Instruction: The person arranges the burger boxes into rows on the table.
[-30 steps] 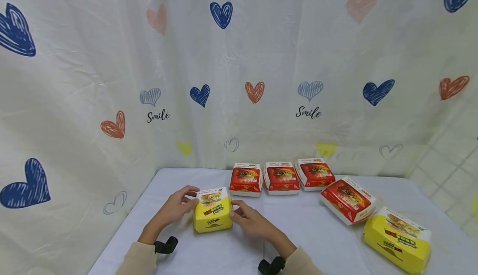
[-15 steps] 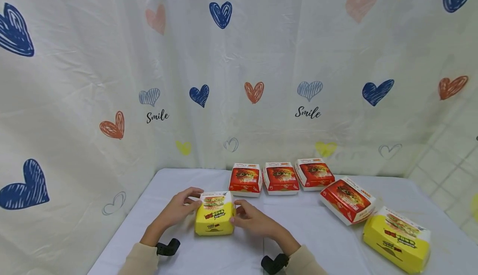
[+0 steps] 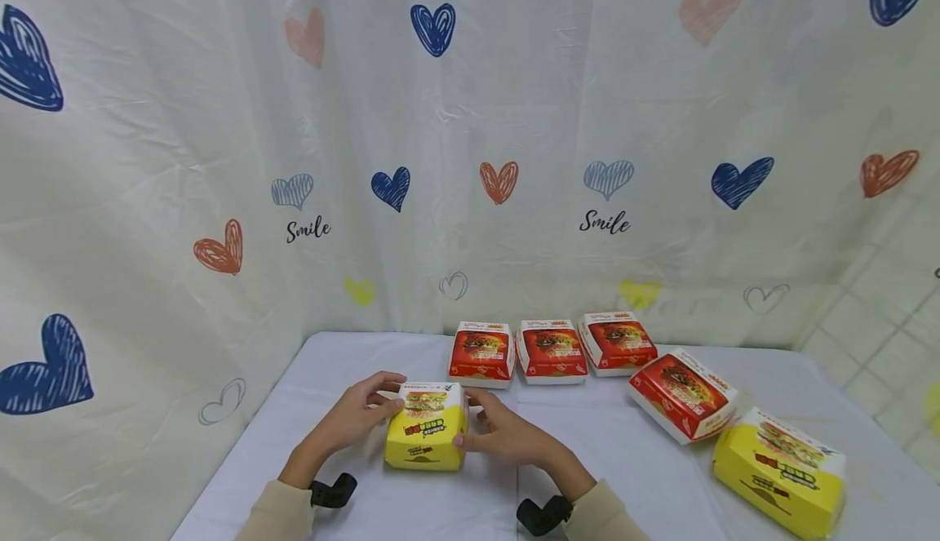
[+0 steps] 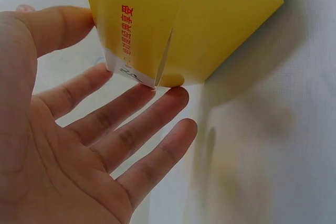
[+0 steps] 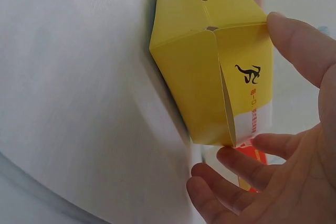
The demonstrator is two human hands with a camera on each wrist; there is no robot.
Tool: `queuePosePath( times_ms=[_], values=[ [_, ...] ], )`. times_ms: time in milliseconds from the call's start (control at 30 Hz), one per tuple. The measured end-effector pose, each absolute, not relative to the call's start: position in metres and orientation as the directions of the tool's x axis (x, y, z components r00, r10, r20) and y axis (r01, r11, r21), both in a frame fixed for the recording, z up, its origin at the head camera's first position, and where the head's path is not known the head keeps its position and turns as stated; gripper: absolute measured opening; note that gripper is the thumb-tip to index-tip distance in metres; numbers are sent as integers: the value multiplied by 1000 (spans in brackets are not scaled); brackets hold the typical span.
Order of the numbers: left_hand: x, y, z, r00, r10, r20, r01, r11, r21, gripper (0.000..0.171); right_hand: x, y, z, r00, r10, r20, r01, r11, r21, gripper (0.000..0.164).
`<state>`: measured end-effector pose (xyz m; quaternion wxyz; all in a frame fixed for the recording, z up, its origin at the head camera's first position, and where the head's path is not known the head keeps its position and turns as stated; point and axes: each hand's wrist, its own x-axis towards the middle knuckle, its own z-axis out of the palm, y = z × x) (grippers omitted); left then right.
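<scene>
A yellow burger box [image 3: 424,436] with a white back strip and a printed burger stands on the table between the two hands. My left hand [image 3: 358,412] holds its left side, thumb at the upper edge and fingertips at the back corner. In the left wrist view, that hand's little finger [image 4: 163,156] is off the cardboard. My right hand [image 3: 508,433] grips the opposite side. The right wrist view has its thumb [image 5: 299,40] on the top front corner of the box [image 5: 189,82], with the index and middle fingertips by the back edge.
Three red burger boxes [image 3: 552,352] line the back of the white-covered table [image 3: 587,451]. A fourth red box [image 3: 685,394] sits angled to the right, beside another yellow box [image 3: 782,472] near the right edge. Behind hangs a heart-printed curtain [image 3: 514,100].
The yellow box between the hands has moved slightly toward the person and to the right, turning a little straighter. Both hands have moved along with it. The other boxes stay put.
</scene>
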<state>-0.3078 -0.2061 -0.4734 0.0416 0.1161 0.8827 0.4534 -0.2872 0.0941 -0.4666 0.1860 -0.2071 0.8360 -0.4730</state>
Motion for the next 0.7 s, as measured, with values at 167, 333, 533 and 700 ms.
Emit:
queuePosePath(
  times_ms=[167, 333, 533, 700],
  values=[
    [-305, -204, -470, -968, 249, 12, 160, 582, 797, 55, -289, 94, -467, -839, -532, -114, -173, 460, -871, 95],
    [-306, -206, -469, -959, 284, -9, 161, 568, 807, 65, -289, 95, -467, -834, -540, -115, -174, 456, -873, 96],
    [-308, -207, -470, -930, 363, -49, 159, 520, 839, 81, -287, 95, -465, -836, -536, -119, -175, 466, -867, 99],
    [-308, -206, -471, -911, 404, -87, 151, 520, 840, 94, -288, 95, -464, -834, -539, -116, -175, 458, -871, 103]
  ],
)
